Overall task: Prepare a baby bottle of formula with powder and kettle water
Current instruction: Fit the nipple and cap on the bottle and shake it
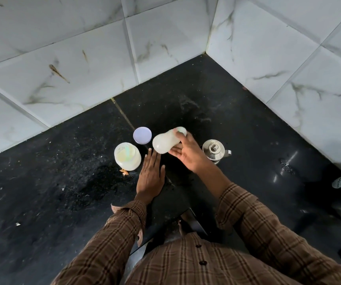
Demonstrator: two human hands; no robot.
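Note:
My right hand (188, 153) grips a baby bottle (165, 141) full of milky white liquid, tipped on its side above the black counter and blurred. My left hand (151, 173) lies flat on the counter just below the bottle, fingers apart and holding nothing. To the left stands an open jar of pale formula powder (127, 155) with a scoop in it. Its round lilac lid (142, 135) lies flat behind it. A small steel kettle (214, 151) with a knobbed lid stands right of my right hand.
The black stone counter (62, 182) fits into a corner of white marble-patterned wall tiles (73, 58). Powder specks and a small orange scrap (124, 172) lie near the jar. A dark object with a teal round part (340, 182) sits at the right edge.

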